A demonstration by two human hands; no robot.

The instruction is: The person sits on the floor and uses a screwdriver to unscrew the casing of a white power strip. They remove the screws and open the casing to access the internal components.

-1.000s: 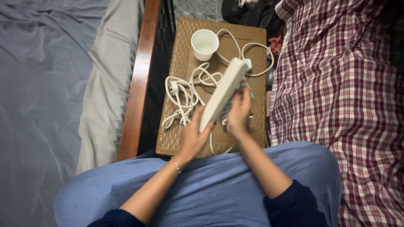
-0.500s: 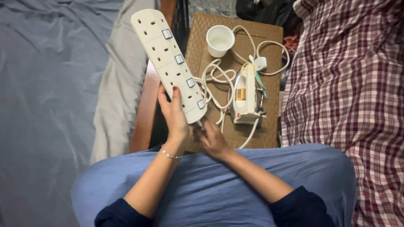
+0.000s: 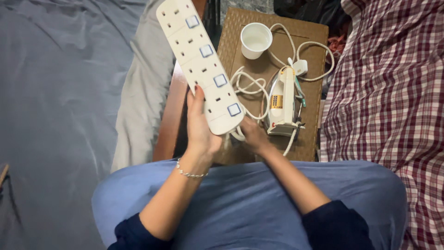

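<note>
**Power strip held up over the bed's edge**

I hold the white power strip (image 3: 201, 65) in my left hand (image 3: 200, 125), which is closed on its lower end with the thumb along its left edge. The strip slants up toward the upper left of the frame, its face with the sockets and four blue-edged switches turned to me. My right hand (image 3: 252, 134) sits just under the strip's lower end, where the white cord (image 3: 252, 88) leaves it; I cannot tell whether the fingers are closed on the cord, since the strip hides them. The cord loops over the brown woven worktop (image 3: 314, 34) in the upper middle of the frame. On that worktop a white iron (image 3: 283, 104) lies just right of my right hand, and a white cup (image 3: 255, 40) stands above it. Grey bedding (image 3: 60, 106) fills the left of the frame, a red checked cloth (image 3: 393, 88) the right, and my blue-clad lap (image 3: 249, 203) the bottom.
</note>
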